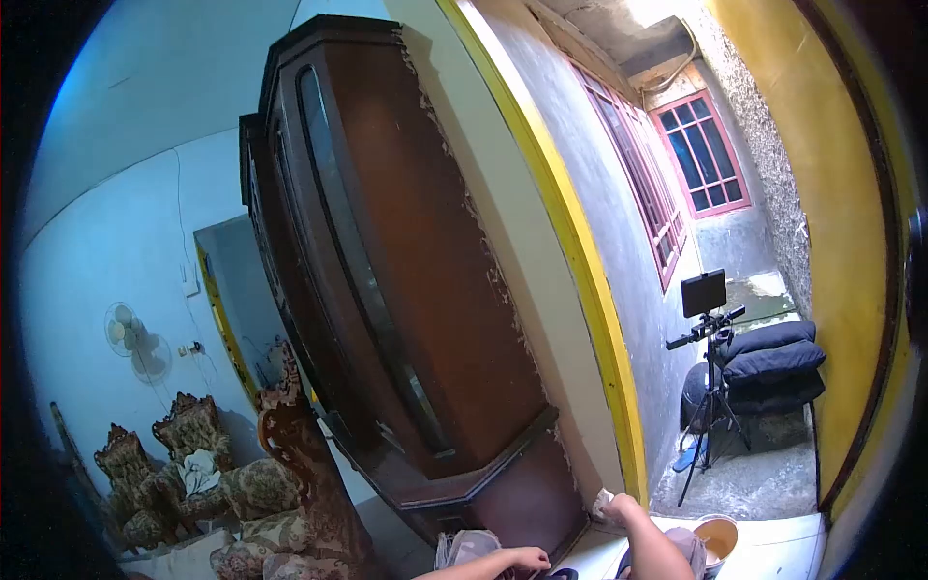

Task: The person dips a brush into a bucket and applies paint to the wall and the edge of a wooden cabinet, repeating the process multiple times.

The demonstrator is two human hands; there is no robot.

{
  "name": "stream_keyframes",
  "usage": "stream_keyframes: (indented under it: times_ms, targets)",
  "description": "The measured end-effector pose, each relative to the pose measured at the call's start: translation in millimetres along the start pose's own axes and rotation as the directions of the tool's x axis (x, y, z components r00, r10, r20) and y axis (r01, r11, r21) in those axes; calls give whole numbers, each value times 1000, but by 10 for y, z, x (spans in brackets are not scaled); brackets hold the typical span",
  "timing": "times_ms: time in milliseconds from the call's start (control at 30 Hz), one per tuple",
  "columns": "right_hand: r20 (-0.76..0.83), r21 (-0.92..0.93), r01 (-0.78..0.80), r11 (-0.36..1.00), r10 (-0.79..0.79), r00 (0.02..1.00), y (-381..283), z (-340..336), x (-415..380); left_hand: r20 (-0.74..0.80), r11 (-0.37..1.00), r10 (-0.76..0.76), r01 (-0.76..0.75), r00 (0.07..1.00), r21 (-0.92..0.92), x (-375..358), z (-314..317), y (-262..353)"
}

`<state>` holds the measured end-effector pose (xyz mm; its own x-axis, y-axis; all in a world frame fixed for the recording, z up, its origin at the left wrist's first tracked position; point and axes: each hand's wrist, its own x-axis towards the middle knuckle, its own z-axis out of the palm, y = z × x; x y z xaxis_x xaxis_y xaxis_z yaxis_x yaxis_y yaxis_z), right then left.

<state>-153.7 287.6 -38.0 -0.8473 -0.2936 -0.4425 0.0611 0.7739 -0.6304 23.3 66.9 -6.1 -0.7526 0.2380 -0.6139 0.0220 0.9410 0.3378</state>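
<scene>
My right hand (623,508) reaches to the foot of the wall, beside the yellow door frame (619,416). Its fingers are closed on a small whitish, crumpled-looking piece (603,502), perhaps a cloth, held against the wall's lower edge. Low in front of me, my left hand (530,559) is curled closed near my knee (469,547); whatever may be inside it is hidden. To the right of my right forearm stands a white bucket (732,537), its inside looking orange-brown.
A tall dark wooden cabinet (435,280) stands close on the left. Through the doorway are a tripod (710,377) with a screen, dark cushions (773,358) and a blue sandal (686,456). Carved armchairs (193,430) and a wall fan (123,327) appear farther left.
</scene>
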Motion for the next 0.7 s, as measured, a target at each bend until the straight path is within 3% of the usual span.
stream_keyframes:
  times_ms: [100, 167, 200, 267, 300, 367, 433, 467, 500, 533, 567, 600, 633, 667, 700]
  targets:
    - [1, -44, -27, 999, 27, 1000, -143, -162, -359, 15, 983, 155, -152, 988, -106, 110, -67, -40]
    - [-15, -113, -15, 993, 13, 1000, -254, -221, -527, -24, 972, 231, -232, 973, -45, 208, -117, -129]
    - [-5, -125, -24, 992, 24, 1000, -269, -186, -447, -20, 976, 201, -202, 979, -76, 293, -127, -224]
    - [23, -339, 170, 925, -172, 985, -260, -62, -242, -26, 981, 184, -185, 983, -61, 429, -81, -399]
    - [40, -344, 156, 926, -152, 988, -288, -33, -249, -34, 980, 197, -198, 980, -9, 442, -93, -434]
    - [57, -151, 133, 980, -126, 990, -431, -51, -320, 46, 991, 94, -89, 995, -96, 198, -217, -218]
    - [41, -216, 124, 968, -118, 992, -411, 12, -323, 0, 975, 218, -218, 976, -42, 461, -19, -546]
    - [23, -276, 141, 951, -140, 990, -350, 81, -313, 2, 981, 158, -157, 987, -112, 538, 102, -660]
    - [-22, -334, 242, 911, -264, 964, -326, 157, -223, 14, 980, 92, -88, 996, -177, 502, 73, -668]
    - [28, -271, 151, 951, -149, 989, -299, 225, -133, 125, 989, -15, 33, 992, -143, 493, 41, -649]
    - [93, -210, 44, 977, -25, 995, -437, 155, -234, 147, 999, 45, -46, 988, -2, 642, 136, -805]
    - [59, -205, 116, 972, -106, 993, -378, 237, -177, 188, 999, 21, -29, 982, 40, 597, 98, -742]
    - [25, -202, 183, 962, -182, 983, -294, 336, -73, 152, 997, 39, -29, 988, -69, 331, -92, -447]
    - [30, -346, 181, 921, -182, 983, -328, 399, -14, 109, 986, 50, -31, 993, -165, 470, 5, -542]
    - [34, -278, 91, 956, -85, 996, -406, 394, -104, 66, 965, 60, -41, 996, -258, 615, 106, -644]
